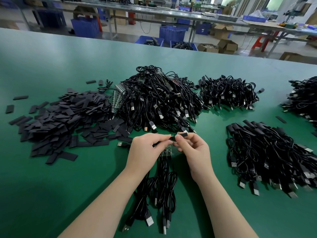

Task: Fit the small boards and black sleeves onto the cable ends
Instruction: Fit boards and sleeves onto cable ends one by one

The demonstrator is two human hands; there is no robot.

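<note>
The job looks part done, with a lot left to do. On the green tabletop (68, 186) the left hand (144, 152) and the right hand (193, 152) meet in the middle. The right hand's fingers (179, 138) pinch a black sleeve (182, 134), and the left hand's fingers (163, 137) curl round a thin cable end (172, 138) just beside it. The sleeve seems to be going onto that end, but the spot is small and I cannot be sure how far on it is.

Under the hands sits a little strip of small boards (167, 151), with a few cables (161, 191) hanging down from it toward the person. These look like the ones being worked on now.

To the right lies a pile of cables with sleeves on (267, 152). I think those are finished.

Behind the hands is a big heap of cables (159, 100), with more board strips (117, 97) at its left edge. A wide pile of loose sleeves (60, 121) lies to the left. Those still wait their turn.
</note>
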